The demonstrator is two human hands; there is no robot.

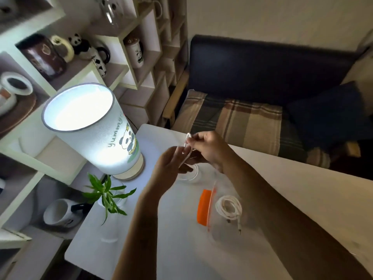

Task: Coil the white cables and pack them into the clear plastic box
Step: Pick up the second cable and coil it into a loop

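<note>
Both hands hold one white cable above the white table. My right hand pinches its plug end, which sticks up past the fingers. My left hand grips the cord a little lower. The cable runs down to a loose loop lying on the table under my hands. To the right of my forearms, a coiled white cable with a jack plug lies inside the clear plastic box. The box's orange lid stands at its left side.
A lit lamp with a panda print stands at the table's far left. A small green plant in a glass is in front of it. Shelves with mugs fill the left. A sofa with a plaid blanket lies beyond the table.
</note>
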